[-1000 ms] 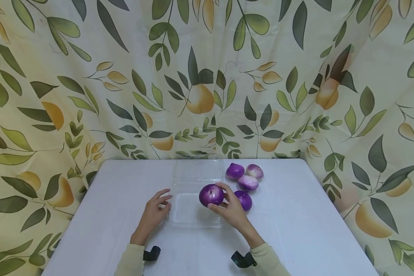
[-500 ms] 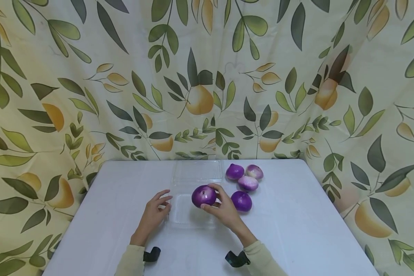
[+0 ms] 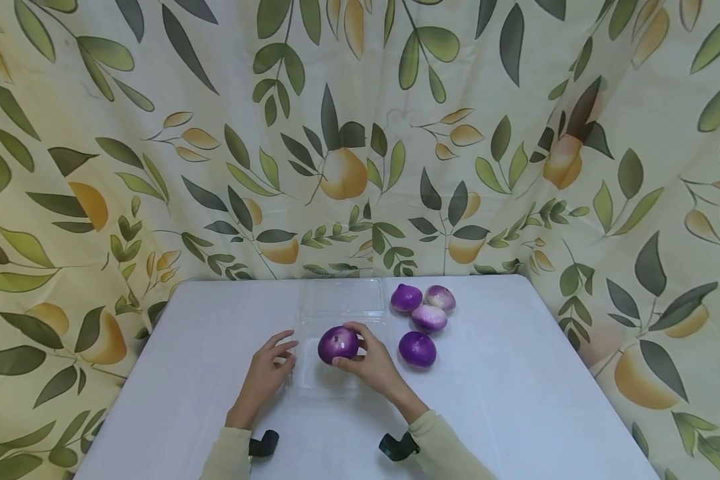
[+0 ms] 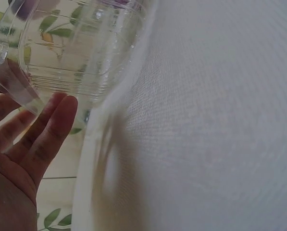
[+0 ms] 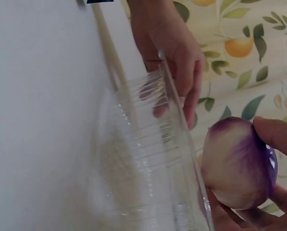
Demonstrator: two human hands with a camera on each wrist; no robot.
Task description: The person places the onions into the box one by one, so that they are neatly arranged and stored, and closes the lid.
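Steadily, then: at nine o'clock of the clear plastic container (image 3: 305, 381), our left hand (image 3: 267, 370) lies by the wall, fingers loosely spread; we cannot tell how firmly any fingertip touches the plastic. The container is open, its lid (image 3: 342, 297) lying back toward twelve. Above the base is a purple onion (image 3: 338, 345) — our right hand (image 3: 371, 365), coming in from four o'clock, pinches it between thumb and fingers. To do this well, we judge, we should bring the onion straight down and ease the pinch only once it sits on the plastic, since so round a thing may roll. The light container could slide too, so left fingers set against its wall would help. Three more onions (image 3: 429, 319) cluster at two o'clock, and a single onion (image 3: 417, 350) rests at three, apart from our right hand.
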